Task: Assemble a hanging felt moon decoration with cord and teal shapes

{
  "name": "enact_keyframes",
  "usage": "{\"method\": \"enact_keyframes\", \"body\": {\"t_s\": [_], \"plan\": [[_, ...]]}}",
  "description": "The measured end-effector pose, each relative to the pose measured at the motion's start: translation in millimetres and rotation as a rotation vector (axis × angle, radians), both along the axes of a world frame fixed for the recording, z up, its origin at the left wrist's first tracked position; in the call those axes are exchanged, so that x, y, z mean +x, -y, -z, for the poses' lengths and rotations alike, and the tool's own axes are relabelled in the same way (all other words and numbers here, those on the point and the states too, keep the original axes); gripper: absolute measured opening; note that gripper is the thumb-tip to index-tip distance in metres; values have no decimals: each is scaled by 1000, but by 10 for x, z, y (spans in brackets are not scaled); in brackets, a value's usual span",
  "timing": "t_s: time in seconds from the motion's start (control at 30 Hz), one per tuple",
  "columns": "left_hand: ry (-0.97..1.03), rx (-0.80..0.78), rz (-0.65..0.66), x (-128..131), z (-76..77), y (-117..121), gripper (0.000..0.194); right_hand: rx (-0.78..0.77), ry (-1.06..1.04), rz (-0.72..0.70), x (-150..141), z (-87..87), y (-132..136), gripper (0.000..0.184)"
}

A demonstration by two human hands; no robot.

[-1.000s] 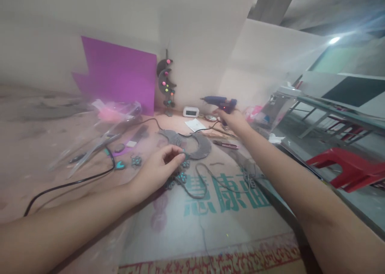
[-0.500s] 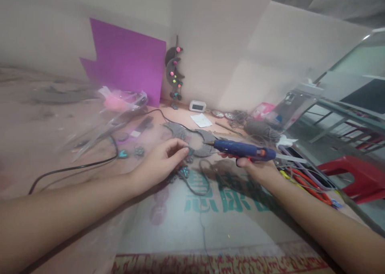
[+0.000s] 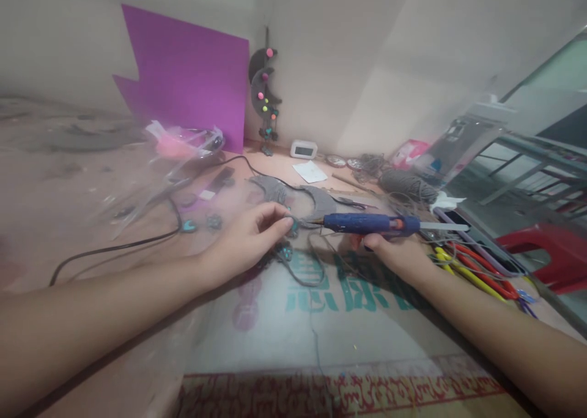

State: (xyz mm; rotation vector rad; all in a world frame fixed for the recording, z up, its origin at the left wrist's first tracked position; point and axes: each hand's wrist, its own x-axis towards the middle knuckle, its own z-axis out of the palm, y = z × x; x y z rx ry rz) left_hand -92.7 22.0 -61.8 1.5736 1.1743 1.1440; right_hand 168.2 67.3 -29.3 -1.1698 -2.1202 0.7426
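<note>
In my right hand (image 3: 389,253) is a blue hot glue gun (image 3: 358,223), its white glue stick (image 3: 443,227) jutting out at the back. The nozzle points left, close to the fingertips of my left hand (image 3: 257,231). Those fingers pinch a small grey and teal piece (image 3: 294,225), partly hidden by the thumb. Just below lies another grey piece with teal dots (image 3: 285,251), beside a loop of grey cord (image 3: 305,282). Behind the hands rest grey crescent shapes (image 3: 316,203) wound with yarn.
A purple board (image 3: 192,76) leans on the wall near a hanging crescent ornament (image 3: 265,94). A small white clock (image 3: 303,150) and paper (image 3: 309,172) stand behind. Grey yarn (image 3: 407,184), orange-handled tool (image 3: 486,271) and phone (image 3: 477,241) lie right. A black cable (image 3: 114,248) crosses left.
The glue gun's nozzle has come closer to the piece in my left fingers, now almost at it. The view has tilted slightly downward. Both hands keep their grip.
</note>
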Motion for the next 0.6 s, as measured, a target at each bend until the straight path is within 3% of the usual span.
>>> {"method": "enact_keyframes", "body": {"t_s": [0.6], "plan": [[-50,2,11,-3,7,0,25,-4,100,84,-58,-1,35,32]]}}
